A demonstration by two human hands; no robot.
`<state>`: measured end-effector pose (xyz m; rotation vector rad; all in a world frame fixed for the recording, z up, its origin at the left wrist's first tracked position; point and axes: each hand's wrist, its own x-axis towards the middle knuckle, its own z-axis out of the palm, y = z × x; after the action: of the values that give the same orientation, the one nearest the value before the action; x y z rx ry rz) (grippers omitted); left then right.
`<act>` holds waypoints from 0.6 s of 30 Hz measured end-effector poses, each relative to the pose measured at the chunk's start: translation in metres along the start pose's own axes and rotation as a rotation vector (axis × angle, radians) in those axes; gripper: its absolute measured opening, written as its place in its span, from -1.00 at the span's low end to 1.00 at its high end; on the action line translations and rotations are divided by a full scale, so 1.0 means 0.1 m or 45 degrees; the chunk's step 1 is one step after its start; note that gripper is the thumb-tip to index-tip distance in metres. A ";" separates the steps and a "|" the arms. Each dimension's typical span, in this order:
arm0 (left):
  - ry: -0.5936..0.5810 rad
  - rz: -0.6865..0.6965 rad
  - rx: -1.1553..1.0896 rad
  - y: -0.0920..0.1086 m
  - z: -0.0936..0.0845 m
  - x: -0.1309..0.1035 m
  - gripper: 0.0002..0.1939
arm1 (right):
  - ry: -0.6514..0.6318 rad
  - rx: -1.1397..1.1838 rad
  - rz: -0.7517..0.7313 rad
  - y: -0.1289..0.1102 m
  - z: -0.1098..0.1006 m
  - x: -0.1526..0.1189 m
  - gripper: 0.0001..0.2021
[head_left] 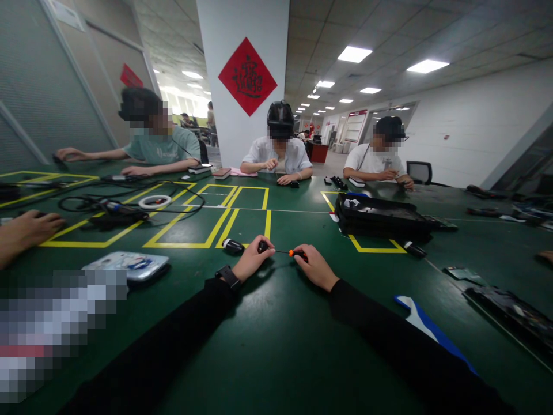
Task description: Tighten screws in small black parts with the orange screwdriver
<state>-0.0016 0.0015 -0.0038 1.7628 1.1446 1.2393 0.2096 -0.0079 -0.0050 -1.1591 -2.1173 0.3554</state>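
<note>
My right hand [317, 266] is closed around the black and orange handle of a screwdriver [292, 253]. Its thin shaft points left, toward my left hand [253, 259]. Between the fingers of that left hand sits a small black part [262, 246], partly covered by them. The shaft's tip reaches this part or ends right beside it; I cannot tell which. Just left of my left hand, a black and white cylindrical thing [233, 246] lies on the green table [254, 346].
Black trays [380, 216] are stacked at right, near a blue and white strip [432, 328] and an opened device [510, 311]. Cables [112, 207] and a clear case [129, 266] lie at left. Another person's hand [30, 230] rests at the left edge. Several people sit opposite.
</note>
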 end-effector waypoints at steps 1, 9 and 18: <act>-0.002 0.001 0.000 0.00 0.00 0.00 -0.77 | -0.002 -0.004 -0.004 0.00 0.00 0.00 -0.83; -0.017 -0.005 0.010 0.00 -0.01 0.00 -0.78 | -0.007 -0.023 -0.013 -0.01 -0.01 0.00 -0.81; -0.017 0.022 -0.008 -0.03 0.00 0.01 -0.78 | -0.013 -0.051 -0.023 -0.03 -0.02 0.00 -0.81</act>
<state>-0.0023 0.0036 -0.0058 1.7769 1.1187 1.2380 0.2091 -0.0097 -0.0024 -1.1627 -2.1512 0.3130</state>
